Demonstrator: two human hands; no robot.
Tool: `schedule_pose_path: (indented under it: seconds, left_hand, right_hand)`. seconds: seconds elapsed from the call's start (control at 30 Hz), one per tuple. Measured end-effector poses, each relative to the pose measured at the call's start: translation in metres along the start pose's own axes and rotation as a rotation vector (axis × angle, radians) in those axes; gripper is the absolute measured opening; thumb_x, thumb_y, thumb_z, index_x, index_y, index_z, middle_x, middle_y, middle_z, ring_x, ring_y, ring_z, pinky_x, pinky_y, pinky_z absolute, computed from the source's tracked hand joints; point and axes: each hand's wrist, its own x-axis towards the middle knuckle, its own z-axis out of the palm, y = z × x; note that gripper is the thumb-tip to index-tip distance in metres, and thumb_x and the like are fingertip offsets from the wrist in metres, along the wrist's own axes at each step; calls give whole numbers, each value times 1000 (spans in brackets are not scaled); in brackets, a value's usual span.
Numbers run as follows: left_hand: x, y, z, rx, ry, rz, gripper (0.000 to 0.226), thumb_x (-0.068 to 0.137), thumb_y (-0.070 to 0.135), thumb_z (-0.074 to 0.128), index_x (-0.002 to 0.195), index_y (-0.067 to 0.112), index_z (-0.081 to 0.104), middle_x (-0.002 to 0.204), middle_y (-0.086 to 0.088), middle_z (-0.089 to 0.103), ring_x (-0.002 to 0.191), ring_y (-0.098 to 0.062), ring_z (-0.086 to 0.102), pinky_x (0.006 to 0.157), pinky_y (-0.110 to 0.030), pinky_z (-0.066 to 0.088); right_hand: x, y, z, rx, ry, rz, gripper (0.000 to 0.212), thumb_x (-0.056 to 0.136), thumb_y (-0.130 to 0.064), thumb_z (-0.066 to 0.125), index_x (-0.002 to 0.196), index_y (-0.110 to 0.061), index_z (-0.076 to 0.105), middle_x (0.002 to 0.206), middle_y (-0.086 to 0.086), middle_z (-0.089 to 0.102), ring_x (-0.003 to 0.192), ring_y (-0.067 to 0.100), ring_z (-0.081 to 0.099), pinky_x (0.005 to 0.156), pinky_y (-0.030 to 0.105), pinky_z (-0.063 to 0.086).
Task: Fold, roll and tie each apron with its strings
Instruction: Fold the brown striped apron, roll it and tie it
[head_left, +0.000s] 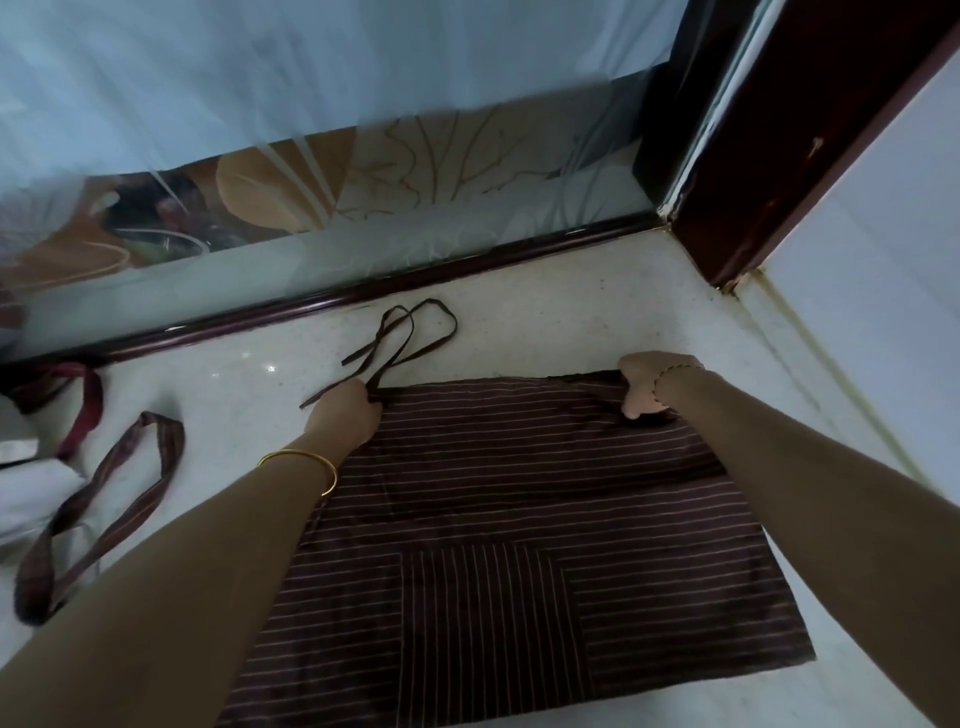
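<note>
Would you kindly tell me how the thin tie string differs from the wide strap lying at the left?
The thin string is narrow, plain dark and pinched by the left hand; the wide strap is broad, striped and untouched. Both lie looped on the pale surface.

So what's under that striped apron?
Only the pale floor shows around the apron, which lies flat on it. Anything beneath the cloth is covered. The left hand and right hand grip its far corners.
</note>
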Motion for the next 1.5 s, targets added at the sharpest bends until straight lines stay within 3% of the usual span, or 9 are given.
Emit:
schedule_pose_path:
  seconds: [0.2, 0.33, 0.5, 0.6, 0.7, 0.83, 0.97, 1.3, 1.5]
  left_hand:
    - [-5, 1, 4, 74, 41, -30, 24, 93, 17, 54, 112, 2, 53, 118, -18, 51, 80, -24, 50, 70, -32, 44]
    - [-13, 5, 4, 58, 36, -97, 42, 94, 16, 55, 130, 0, 42, 137, -27, 28, 94, -32, 53, 83, -36, 47]
    - [-14, 4, 7, -106, 68, -75, 37, 91, 4, 55, 123, -2, 38, 113, -23, 56, 92, -29, 55, 73, -34, 43]
    - [-13, 6, 3, -99, 189, -57, 28, 92, -2, 47, 118, 2, 38, 112, -23, 50, 94, -35, 54, 70, -36, 40]
    - [-13, 9, -2, -109, 249, -70, 38, 89, 0, 54, 122, 2, 36, 121, -25, 39, 107, -42, 49, 79, -45, 45]
    - [-24, -2, 9, -104, 169, -147, 60, 87, 19, 66, 132, 5, 29, 129, -25, 36, 115, -43, 47, 91, -51, 44]
    - [-46, -12, 28, -68, 168, -227, 60, 92, 30, 58, 133, 2, 26, 130, -23, 40, 118, -40, 45, 94, -51, 40]
    - [-78, -30, 41, -32, 171, -348, 40, 96, 37, 47, 119, 5, 38, 114, -19, 58, 109, -37, 54, 96, -48, 35]
    - [-80, -42, 41, 66, 57, -237, 22, 99, 29, 40, 103, 10, 51, 110, -13, 60, 104, -32, 56, 97, -46, 40]
  right_hand:
    - [0, -7, 9, 142, 235, 12, 54, 90, -33, 60, 132, -9, 34, 135, 14, 34, 106, 33, 54, 84, 37, 47]
    - [-2, -6, 1, 102, 188, 34, 57, 88, -34, 64, 130, -6, 37, 123, 14, 48, 107, 31, 55, 86, 37, 48]
    - [1, -5, -9, 54, 33, 102, 49, 86, -37, 66, 122, -5, 57, 111, 8, 61, 104, 27, 59, 90, 36, 50]
    - [2, -10, -15, -4, 310, 122, 50, 85, -23, 68, 129, -10, 47, 128, 11, 45, 105, 29, 56, 77, 36, 47]
    - [1, -6, -9, -67, 620, 121, 83, 76, -13, 72, 143, -17, 22, 149, 13, 16, 126, 35, 37, 100, 48, 37]
    - [-20, 11, 20, 352, 868, 242, 71, 81, -12, 68, 140, -14, 29, 147, 16, 26, 128, 37, 36, 104, 51, 34]
    - [-43, 27, 72, 734, 666, 454, 43, 94, -28, 54, 130, -8, 42, 126, 16, 49, 112, 35, 50, 90, 46, 43]
    - [-64, 41, 119, 802, 412, 562, 38, 94, -46, 48, 92, -9, 56, 77, 6, 57, 70, 23, 56, 64, 32, 44]
    - [-70, 46, 126, 823, 371, 438, 25, 92, -19, 46, 70, -8, 51, 65, 5, 48, 57, 18, 45, 50, 26, 33]
